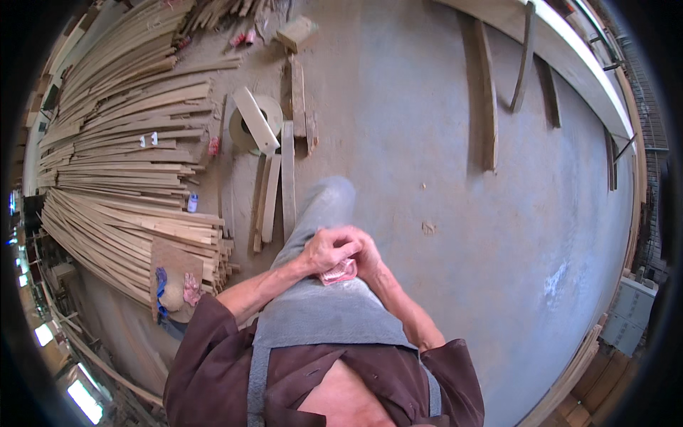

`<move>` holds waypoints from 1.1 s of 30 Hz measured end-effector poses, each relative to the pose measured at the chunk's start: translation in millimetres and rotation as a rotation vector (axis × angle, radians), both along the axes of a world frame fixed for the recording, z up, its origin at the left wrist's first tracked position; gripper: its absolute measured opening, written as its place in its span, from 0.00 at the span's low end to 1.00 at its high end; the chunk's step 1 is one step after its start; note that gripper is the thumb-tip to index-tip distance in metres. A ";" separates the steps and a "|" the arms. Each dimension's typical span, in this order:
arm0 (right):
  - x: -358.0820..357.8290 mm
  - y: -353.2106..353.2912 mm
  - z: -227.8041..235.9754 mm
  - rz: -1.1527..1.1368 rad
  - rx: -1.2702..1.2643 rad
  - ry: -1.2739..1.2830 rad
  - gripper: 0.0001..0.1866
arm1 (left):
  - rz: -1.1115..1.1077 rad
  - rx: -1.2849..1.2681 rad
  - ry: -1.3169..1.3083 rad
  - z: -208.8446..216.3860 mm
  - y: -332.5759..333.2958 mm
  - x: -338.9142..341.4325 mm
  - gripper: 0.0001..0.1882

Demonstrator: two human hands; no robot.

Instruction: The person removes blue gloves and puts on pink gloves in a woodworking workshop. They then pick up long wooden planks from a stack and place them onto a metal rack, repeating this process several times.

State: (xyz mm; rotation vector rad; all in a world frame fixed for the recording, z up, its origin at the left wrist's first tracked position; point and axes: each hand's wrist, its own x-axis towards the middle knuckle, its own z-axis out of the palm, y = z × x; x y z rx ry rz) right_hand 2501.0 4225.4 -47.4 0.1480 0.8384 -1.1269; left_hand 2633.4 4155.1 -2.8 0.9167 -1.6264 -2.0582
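Note:
My left hand [324,252] and my right hand [364,255] meet in front of my waist, fingers closed together. Below the knuckles a small pink-and-white packet [339,272] shows between them, gripped by both. Whether it is a box or something folded, I cannot tell. Fingertips and the packet's upper part are hidden. Behind the hands hangs my grey apron [320,313], dusty and worn over a dark brown shirt, and one leg reaches forward.
Long wooden strips [135,160] lie stacked on the left, with a small blue can [193,203] at their ends. A round reel [274,114] and loose boards [288,178] lie ahead on the dusty floor. Timber pieces [488,99] lean under a long white beam [569,57] at the right.

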 end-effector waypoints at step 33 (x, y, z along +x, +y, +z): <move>-643.2 -571.4 41.6 -0.079 -0.290 0.542 0.04 | 0.062 -0.226 -0.232 49.1 -602.2 -542.5 0.10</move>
